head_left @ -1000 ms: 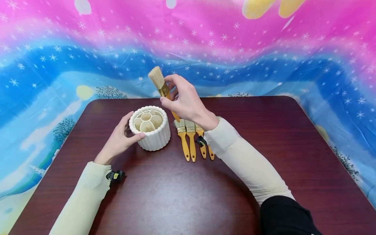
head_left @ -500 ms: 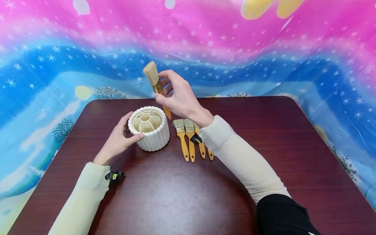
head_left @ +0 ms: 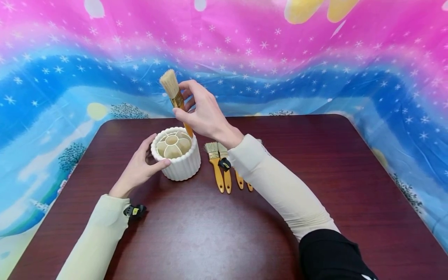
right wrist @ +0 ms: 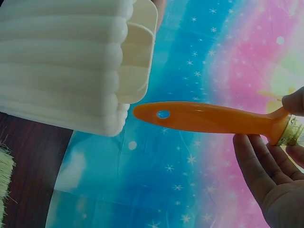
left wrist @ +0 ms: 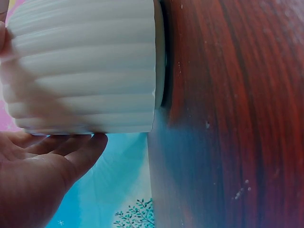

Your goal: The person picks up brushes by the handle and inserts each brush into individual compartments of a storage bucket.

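In the head view my right hand (head_left: 206,112) pinches a paintbrush (head_left: 177,100) near its metal band, bristles up and handle down. The orange handle (right wrist: 204,117) points its holed tip at the holder's rim in the right wrist view, with a small gap between them. A white ribbed brush holder (head_left: 182,167) with petal-shaped compartments stands upright on the table. My left hand (head_left: 136,167) grips its left side, thumb at the front; the fingers (left wrist: 88,152) lie along the ribbed wall in the left wrist view. Several more paintbrushes (head_left: 217,171) lie right of the holder, partly hidden by my right sleeve.
The dark red-brown wooden table (head_left: 196,233) has a glossy surface. A pink and blue snowflake-patterned cloth (head_left: 245,70) hangs behind and around it. A small black camera (head_left: 135,210) sits at my left wrist.
My right hand has carried the paintbrush leftward from above the lying brushes to the holder's right rim. My left hand and the holder have stayed in place.
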